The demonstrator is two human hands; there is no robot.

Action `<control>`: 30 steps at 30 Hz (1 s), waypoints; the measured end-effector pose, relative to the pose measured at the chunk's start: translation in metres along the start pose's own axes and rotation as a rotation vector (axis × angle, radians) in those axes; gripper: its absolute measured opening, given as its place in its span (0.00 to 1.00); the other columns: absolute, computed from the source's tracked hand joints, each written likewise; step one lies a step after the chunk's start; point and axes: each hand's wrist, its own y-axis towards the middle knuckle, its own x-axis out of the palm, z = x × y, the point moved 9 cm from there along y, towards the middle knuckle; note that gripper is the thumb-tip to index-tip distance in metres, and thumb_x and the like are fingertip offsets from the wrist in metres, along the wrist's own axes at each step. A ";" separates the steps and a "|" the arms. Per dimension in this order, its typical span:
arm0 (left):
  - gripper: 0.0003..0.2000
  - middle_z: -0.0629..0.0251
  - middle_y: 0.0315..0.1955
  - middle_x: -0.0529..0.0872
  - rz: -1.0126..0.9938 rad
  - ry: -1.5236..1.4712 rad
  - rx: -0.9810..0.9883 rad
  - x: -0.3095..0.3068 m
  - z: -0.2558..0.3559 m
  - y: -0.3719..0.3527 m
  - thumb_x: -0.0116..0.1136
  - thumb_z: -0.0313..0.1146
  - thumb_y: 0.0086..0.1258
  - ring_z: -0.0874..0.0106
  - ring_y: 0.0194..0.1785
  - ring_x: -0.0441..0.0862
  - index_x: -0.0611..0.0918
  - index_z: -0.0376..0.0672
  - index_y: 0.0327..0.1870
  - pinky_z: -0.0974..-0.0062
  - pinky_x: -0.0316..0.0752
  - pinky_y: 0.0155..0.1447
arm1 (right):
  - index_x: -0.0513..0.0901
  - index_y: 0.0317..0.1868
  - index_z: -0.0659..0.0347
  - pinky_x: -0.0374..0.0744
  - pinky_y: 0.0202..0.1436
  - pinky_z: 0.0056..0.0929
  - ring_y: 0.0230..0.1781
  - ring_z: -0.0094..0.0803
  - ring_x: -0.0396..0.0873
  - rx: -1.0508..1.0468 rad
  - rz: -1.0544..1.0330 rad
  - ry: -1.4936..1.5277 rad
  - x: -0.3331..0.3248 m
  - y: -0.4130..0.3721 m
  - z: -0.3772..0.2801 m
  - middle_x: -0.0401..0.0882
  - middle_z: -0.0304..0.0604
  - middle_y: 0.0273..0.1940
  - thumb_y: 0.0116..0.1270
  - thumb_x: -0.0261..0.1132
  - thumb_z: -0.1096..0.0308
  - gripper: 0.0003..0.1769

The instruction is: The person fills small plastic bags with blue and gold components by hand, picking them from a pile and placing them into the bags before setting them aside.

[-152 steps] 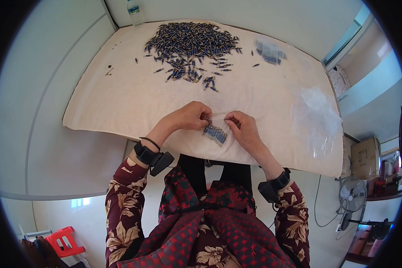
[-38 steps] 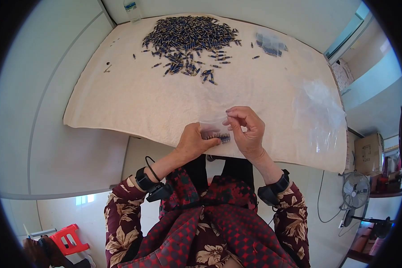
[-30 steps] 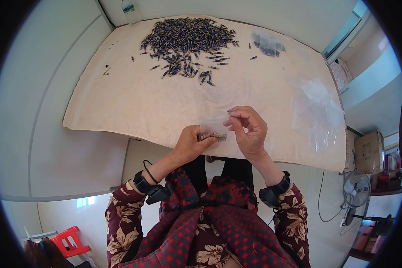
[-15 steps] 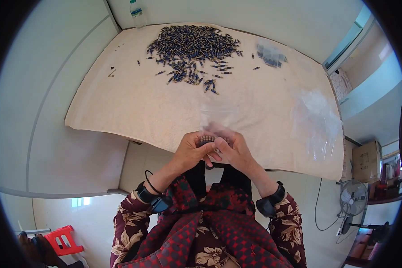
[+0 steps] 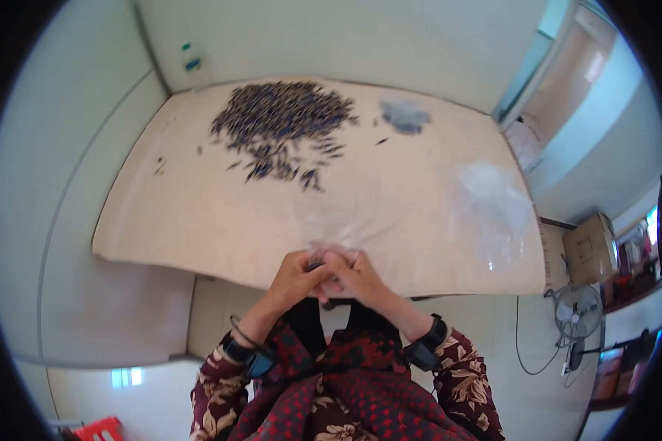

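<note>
At the table's front edge my left hand (image 5: 296, 275) is wrapped round a few small dark cylindrical pieces (image 5: 315, 262), partly hidden by the fingers. My right hand (image 5: 355, 275) touches it, fingers bent over the same pieces; motion blurs them. Just beyond the hands a clear plastic bag (image 5: 335, 220) lies on the cloth. Farther back spreads a large pile of small dark blue and brass-coloured pieces (image 5: 279, 110), with loose ones scattered at its front.
A filled clear bag (image 5: 404, 116) lies right of the pile, and empty clear bags (image 5: 493, 206) lie on the cloth-covered table (image 5: 184, 220) at the right. A bottle (image 5: 192, 65) stands at the back left. A fan (image 5: 577, 311) and carton (image 5: 590, 248) are beyond the right edge.
The view has shifted, so the table sits lower and farther left in the picture. My hands have drawn closer together, with the right fingers now covering more of the pieces.
</note>
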 end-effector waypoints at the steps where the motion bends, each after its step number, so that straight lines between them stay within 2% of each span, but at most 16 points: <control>1: 0.11 0.58 0.35 0.86 0.019 -0.040 0.001 -0.002 -0.002 0.000 0.54 0.27 0.71 0.69 0.34 0.87 0.78 0.29 0.48 0.80 0.81 0.26 | 0.77 0.58 0.68 0.69 0.27 0.16 0.22 0.14 0.67 -0.001 0.041 -0.043 -0.004 0.003 -0.001 0.75 0.32 0.25 0.76 0.53 0.58 0.22; 2: 0.11 0.58 0.35 0.86 0.045 -0.083 -0.003 -0.005 -0.004 0.004 0.54 0.27 0.71 0.70 0.33 0.87 0.78 0.30 0.49 0.80 0.81 0.27 | 0.77 0.58 0.68 0.69 0.27 0.16 0.22 0.14 0.67 -0.027 0.059 -0.058 -0.011 0.006 -0.006 0.75 0.32 0.25 0.76 0.53 0.58 0.22; 5: 0.11 0.58 0.37 0.86 0.004 -0.095 0.054 -0.001 0.008 0.012 0.54 0.27 0.71 0.70 0.35 0.87 0.78 0.30 0.50 0.80 0.81 0.28 | 0.77 0.58 0.69 0.76 0.36 0.18 0.31 0.17 0.76 -0.144 0.147 0.020 -0.019 0.008 -0.018 0.82 0.37 0.34 0.75 0.55 0.60 0.21; 6: 0.11 0.58 0.38 0.86 0.006 -0.108 0.074 -0.003 0.009 0.009 0.54 0.27 0.71 0.69 0.35 0.87 0.78 0.30 0.50 0.80 0.82 0.29 | 0.77 0.58 0.69 0.76 0.36 0.18 0.31 0.17 0.76 -0.139 0.133 0.024 -0.017 0.009 -0.022 0.82 0.37 0.34 0.75 0.55 0.60 0.21; 9: 0.12 0.58 0.39 0.85 0.001 -0.125 0.083 0.000 0.009 0.010 0.54 0.27 0.71 0.69 0.37 0.87 0.78 0.31 0.51 0.80 0.82 0.30 | 0.77 0.56 0.70 0.79 0.47 0.23 0.41 0.24 0.81 -0.101 0.209 -0.015 -0.032 0.008 -0.048 0.84 0.44 0.43 0.73 0.58 0.61 0.21; 13: 0.12 0.58 0.42 0.85 -0.023 -0.137 0.056 0.005 -0.003 0.005 0.55 0.27 0.71 0.69 0.40 0.87 0.78 0.33 0.52 0.80 0.82 0.31 | 0.78 0.56 0.69 0.79 0.52 0.28 0.45 0.30 0.83 -0.071 0.187 -0.067 -0.042 0.008 -0.055 0.84 0.50 0.46 0.73 0.58 0.62 0.20; 22: 0.11 0.61 0.41 0.85 -0.040 -0.087 0.052 0.007 -0.014 0.000 0.56 0.27 0.71 0.74 0.37 0.85 0.77 0.33 0.51 0.81 0.82 0.31 | 0.81 0.51 0.70 0.80 0.51 0.30 0.44 0.32 0.84 0.001 0.179 -0.040 -0.032 0.004 -0.058 0.84 0.51 0.44 0.73 0.58 0.62 0.18; 27: 0.11 0.62 0.39 0.85 -0.009 -0.039 0.054 0.007 -0.018 -0.002 0.55 0.27 0.71 0.76 0.36 0.85 0.78 0.33 0.51 0.82 0.82 0.31 | 0.82 0.49 0.71 0.80 0.51 0.30 0.43 0.33 0.84 -0.013 0.150 -0.148 -0.035 0.003 -0.059 0.85 0.51 0.43 0.73 0.58 0.61 0.19; 30: 0.09 0.61 0.38 0.86 -0.023 -0.043 0.012 0.012 -0.016 -0.004 0.56 0.27 0.71 0.74 0.39 0.86 0.79 0.34 0.49 0.82 0.81 0.31 | 0.82 0.48 0.71 0.80 0.51 0.30 0.43 0.33 0.84 -0.040 0.149 -0.177 -0.036 0.002 -0.062 0.85 0.50 0.43 0.73 0.58 0.60 0.19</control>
